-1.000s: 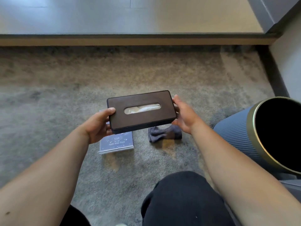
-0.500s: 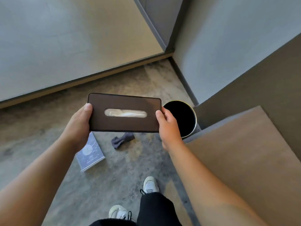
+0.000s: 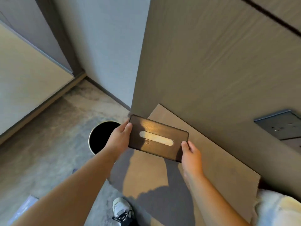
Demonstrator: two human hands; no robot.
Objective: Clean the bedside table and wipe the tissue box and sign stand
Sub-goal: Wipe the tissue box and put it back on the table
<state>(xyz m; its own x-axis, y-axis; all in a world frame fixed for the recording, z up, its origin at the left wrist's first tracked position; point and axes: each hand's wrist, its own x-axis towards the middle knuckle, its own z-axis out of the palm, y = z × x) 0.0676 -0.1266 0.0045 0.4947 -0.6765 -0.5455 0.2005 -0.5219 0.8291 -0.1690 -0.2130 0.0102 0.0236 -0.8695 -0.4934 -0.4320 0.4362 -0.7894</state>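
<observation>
Holding dark brown tissue box [image 3: 158, 138], slot up, w/ both hands.

— What sits on the carpet [image 3: 53, 136] by the corner?
— A round black bin [image 3: 101, 136] with a gold rim.
— And on the wood wall panel [image 3: 211, 62]?
— A grey switch plate [image 3: 281, 124]. Below, one white sneaker [image 3: 123, 209] with black laces.

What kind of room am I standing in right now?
Probably a hotel bedroom: carpeted floor, a bedside table against a panelled wall with a switch plate, and a waste bin.
</observation>
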